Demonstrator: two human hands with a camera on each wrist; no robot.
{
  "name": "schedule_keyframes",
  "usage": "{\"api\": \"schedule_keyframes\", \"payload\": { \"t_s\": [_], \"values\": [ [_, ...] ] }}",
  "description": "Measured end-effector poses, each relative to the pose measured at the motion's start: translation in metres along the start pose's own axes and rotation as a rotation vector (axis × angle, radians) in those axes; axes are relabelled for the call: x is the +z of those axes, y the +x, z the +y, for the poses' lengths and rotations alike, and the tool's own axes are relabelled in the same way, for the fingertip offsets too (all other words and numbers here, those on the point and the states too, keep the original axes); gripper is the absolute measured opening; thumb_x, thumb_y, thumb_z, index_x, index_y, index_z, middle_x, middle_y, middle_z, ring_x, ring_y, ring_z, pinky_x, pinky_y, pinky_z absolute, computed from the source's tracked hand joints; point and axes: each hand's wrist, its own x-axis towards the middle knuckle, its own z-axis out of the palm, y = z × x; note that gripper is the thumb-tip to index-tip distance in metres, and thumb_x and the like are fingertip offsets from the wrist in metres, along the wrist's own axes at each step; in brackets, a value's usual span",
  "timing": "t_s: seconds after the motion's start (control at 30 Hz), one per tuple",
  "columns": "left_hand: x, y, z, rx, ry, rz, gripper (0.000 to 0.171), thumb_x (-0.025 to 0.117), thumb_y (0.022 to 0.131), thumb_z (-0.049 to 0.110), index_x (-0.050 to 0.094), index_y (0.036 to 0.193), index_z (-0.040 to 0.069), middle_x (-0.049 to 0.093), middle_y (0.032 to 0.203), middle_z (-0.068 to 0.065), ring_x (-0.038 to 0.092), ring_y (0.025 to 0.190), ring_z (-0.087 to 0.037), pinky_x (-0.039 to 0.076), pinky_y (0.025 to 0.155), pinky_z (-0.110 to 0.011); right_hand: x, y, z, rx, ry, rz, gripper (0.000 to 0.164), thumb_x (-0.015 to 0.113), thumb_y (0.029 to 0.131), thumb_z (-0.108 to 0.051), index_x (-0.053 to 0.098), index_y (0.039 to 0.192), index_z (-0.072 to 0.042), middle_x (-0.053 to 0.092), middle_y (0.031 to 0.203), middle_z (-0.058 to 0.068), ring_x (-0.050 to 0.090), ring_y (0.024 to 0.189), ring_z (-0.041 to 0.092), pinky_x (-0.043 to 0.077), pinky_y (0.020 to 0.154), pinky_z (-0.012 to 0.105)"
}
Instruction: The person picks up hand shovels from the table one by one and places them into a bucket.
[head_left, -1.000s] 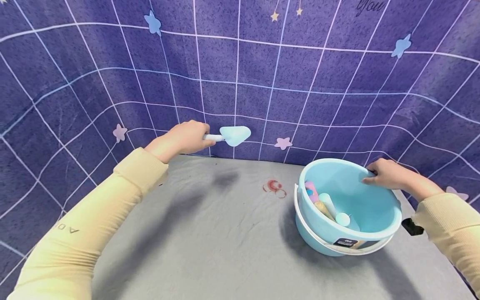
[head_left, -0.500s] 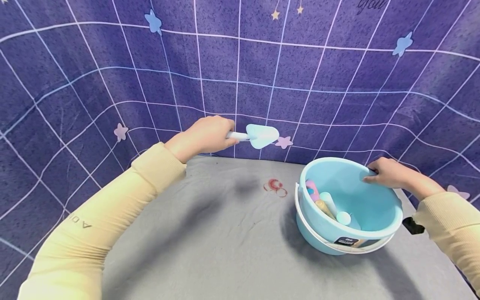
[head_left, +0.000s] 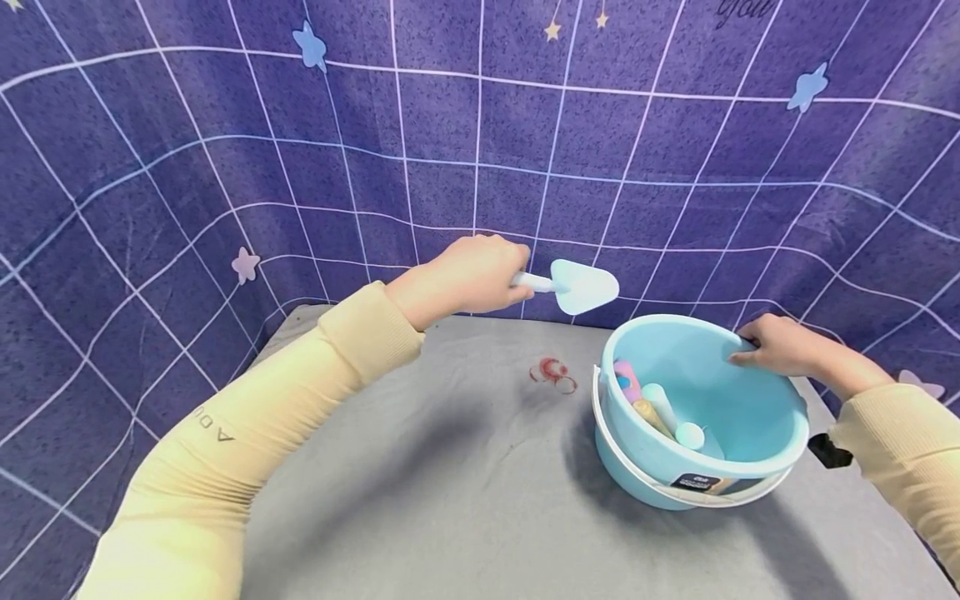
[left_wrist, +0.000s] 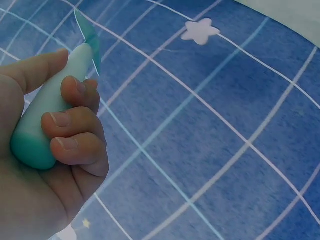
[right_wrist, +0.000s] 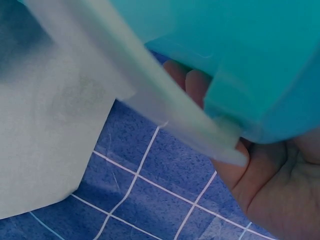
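My left hand (head_left: 480,271) holds a small light-blue trowel (head_left: 585,287) in the air above the table, its blade pointing right. In the left wrist view the fingers are curled round the trowel's pale, teal-ended handle (left_wrist: 55,100). On the right of the table stands a light-blue bucket (head_left: 750,400), tilted toward me. My right hand (head_left: 780,346) grips its far right rim, thumb on the inner side. Inside lie a pink item (head_left: 626,379), a tan cylinder (head_left: 650,417) and a pale teal item with a round end (head_left: 689,435). The trowel's blade is just beyond the bucket's left rim.
A white bail handle (head_left: 622,462) hangs down along the bucket's near side. Red ring marks (head_left: 553,375) stain the grey table cloth (head_left: 450,500). A purple gridded curtain (head_left: 450,125) stands behind and at the sides. Something black (head_left: 828,450) lies right of the bucket.
My left hand has carried the trowel rightward across the table, toward the bucket. The right hand has kept its grip on the rim, and the bucket has stayed in place.
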Motion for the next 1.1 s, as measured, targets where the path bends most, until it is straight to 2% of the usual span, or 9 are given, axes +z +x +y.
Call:
{"api": "schedule_keyframes", "payload": {
  "t_s": [0.3,0.57,0.8,0.9,1.0,1.1],
  "values": [
    [0.003,0.015,0.030,0.093,-0.065,0.021,0.026,0.062,0.089,0.038,0.065,0.101,0.016,0.064,0.085,0.003,0.058,0.074,-0.017,0.048,0.065,-0.036,0.002,0.001,0.000,0.004,0.012,-0.002,0.025,0.068,0.084,-0.016,0.052,0.067,-0.007,0.039,0.056,-0.003,0.043,0.052,0.012,0.035,0.049,0.026],
    [0.016,0.032,0.053,0.146,-0.082,0.026,0.020,0.068,0.083,0.039,0.068,0.086,0.019,0.064,0.081,0.007,0.057,0.074,-0.014,0.048,0.066,-0.032,0.001,0.000,0.000,0.000,0.009,-0.001,0.024,0.068,0.084,-0.016,0.052,0.068,-0.007,0.039,0.056,-0.003,0.043,0.052,0.012,0.035,0.049,0.026],
    [0.030,0.045,0.067,0.164,-0.140,0.007,0.019,0.070,0.081,0.036,0.066,0.082,0.017,0.060,0.078,0.006,0.053,0.072,-0.013,0.045,0.063,-0.031,0.000,0.002,-0.001,0.001,0.006,0.000,0.022,0.068,0.084,-0.017,0.055,0.070,-0.005,0.048,0.058,-0.002,0.048,0.053,0.012,0.039,0.050,0.027],
    [0.034,0.050,0.074,0.176,-0.143,0.005,0.019,0.069,0.082,0.035,0.068,0.085,0.017,0.062,0.081,0.006,0.054,0.073,-0.013,0.047,0.066,-0.032,0.000,0.002,0.000,0.005,0.005,-0.001,0.021,0.068,0.084,-0.017,0.056,0.070,-0.005,0.049,0.059,-0.002,0.049,0.054,0.012,0.039,0.050,0.027],
    [0.037,0.056,0.081,0.194,-0.138,0.009,0.019,0.068,0.082,0.034,0.070,0.089,0.016,0.065,0.085,0.006,0.057,0.077,-0.012,0.048,0.079,-0.036,0.000,0.001,0.000,0.009,0.004,0.000,0.021,0.068,0.084,-0.017,0.056,0.070,-0.005,0.048,0.059,-0.003,0.048,0.054,0.012,0.039,0.050,0.027],
    [0.041,0.062,0.089,0.207,-0.149,-0.007,0.018,0.068,0.082,0.031,0.070,0.092,0.015,0.066,0.087,0.006,0.057,0.077,-0.011,0.049,0.079,-0.033,0.000,0.000,0.000,0.010,0.001,0.001,0.021,0.068,0.083,-0.017,0.056,0.071,-0.006,0.046,0.058,-0.003,0.046,0.054,0.012,0.038,0.051,0.027]
  ]
}}
